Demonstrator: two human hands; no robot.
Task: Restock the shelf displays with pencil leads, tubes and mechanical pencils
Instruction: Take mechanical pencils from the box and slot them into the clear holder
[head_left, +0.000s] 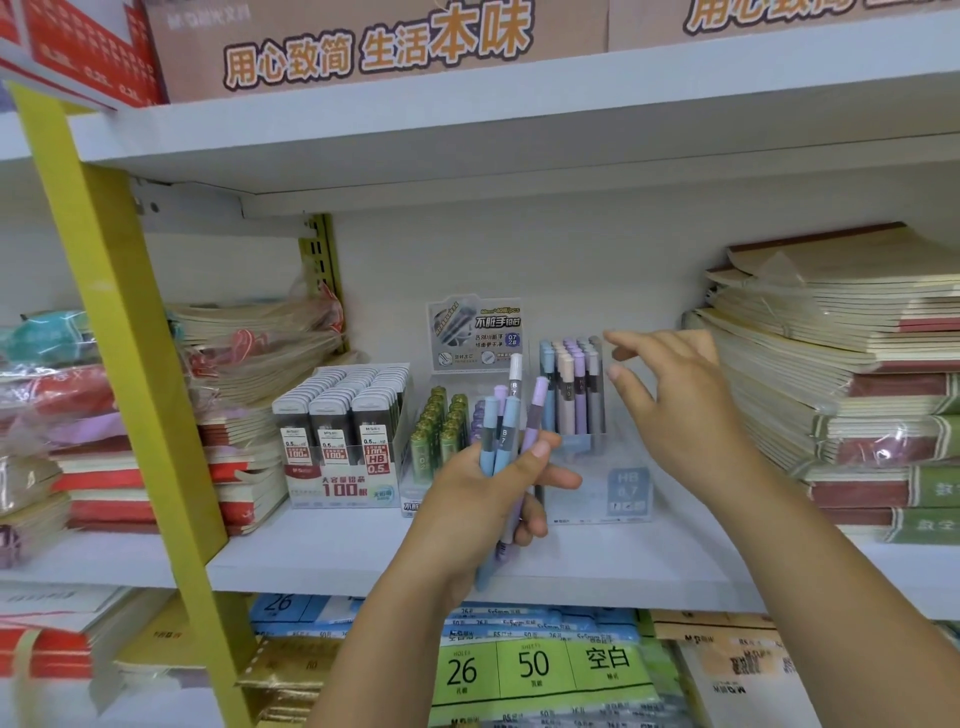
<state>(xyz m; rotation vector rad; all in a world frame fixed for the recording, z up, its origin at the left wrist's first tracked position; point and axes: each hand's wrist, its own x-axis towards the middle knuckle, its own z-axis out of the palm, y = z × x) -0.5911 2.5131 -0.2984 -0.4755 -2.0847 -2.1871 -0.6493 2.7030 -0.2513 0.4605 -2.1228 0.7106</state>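
Left hand (478, 499) has its grip curled round a bundle of pastel blue and lilac lead tubes (498, 431), just before the clear plastic display box (626, 493); right hand (675, 400), grip spread, hovers above that box.

Display box label (627, 491), blurred, perhaps reads HB.

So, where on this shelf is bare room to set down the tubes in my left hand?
Free: the front strip of shelf board, between the notebook stacks left and right. The front of the clear HB 0.7 display looks empty. Crowded: the 0.5 lead cases, green tubes and pastel tubes stand packed behind.
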